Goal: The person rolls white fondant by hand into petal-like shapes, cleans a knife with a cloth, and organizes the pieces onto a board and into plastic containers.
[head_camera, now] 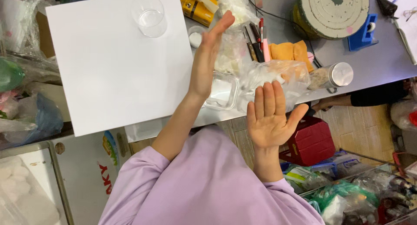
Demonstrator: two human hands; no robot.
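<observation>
Both hands are raised empty with fingers spread, the left hand just right of the white board, the right hand farther right, nearest the clear plastic bag, and the empty glass on the board's far edge stands untouched

The setting appears to be a small craft or hobby workroom, possibly the back of a shop, with a crowded grey worktable across the upper right of the frame. Supporting evidence there: a round turntable-like stand with a chalky top, a blue tape dispenser, pens and cutters, clear plastic bags, a lidded jar and a white board bearing a clear glass. Stock-like clutter confirms it: bagged goods at the left edge, a red crate and wire baskets of packets on the wood-pattern floor at lower right.
</observation>
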